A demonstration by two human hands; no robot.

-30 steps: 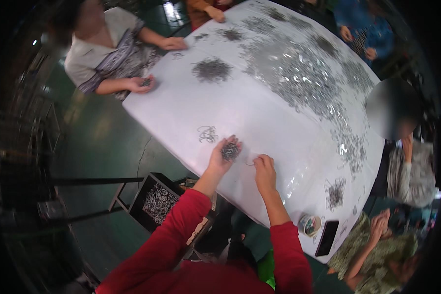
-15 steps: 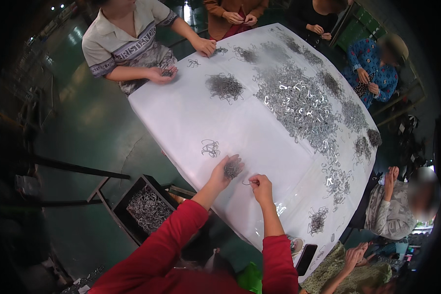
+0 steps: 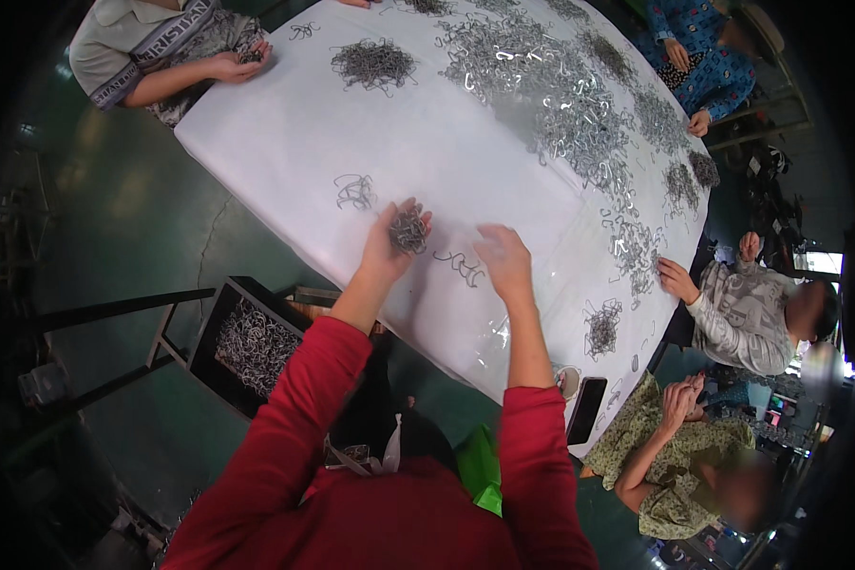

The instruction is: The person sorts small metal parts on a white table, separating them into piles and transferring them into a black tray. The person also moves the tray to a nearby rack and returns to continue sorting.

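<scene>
My left hand point(image 3: 382, 249) is palm up over the near edge of the table, its fingers curled round a bunch of bent wire hooks point(image 3: 408, 232). To its right my right hand point(image 3: 508, 264) is above the white tabletop, blurred by motion. Its thumb and fingers look apart, and I see nothing between them. Several loose hooks point(image 3: 464, 270) lie on the white surface between my two hands. Just beyond my left hand is a small tangle of hooks point(image 3: 355, 192).
A large heap of shiny hooks point(image 3: 551, 85) covers the far right of the table point(image 3: 285, 152). Darker piles point(image 3: 373, 65) surround it. At the right edge lies a phone point(image 3: 587, 410). A black bin of hooks point(image 3: 256, 347) stands lower left. Co-workers' hands point(image 3: 676, 280) reach along the sides.
Earlier my right hand pinched a hook; now its fingers are apart, and several hooks lie loose between my hands. The view has shifted, and a co-worker at right now reaches to the table.
</scene>
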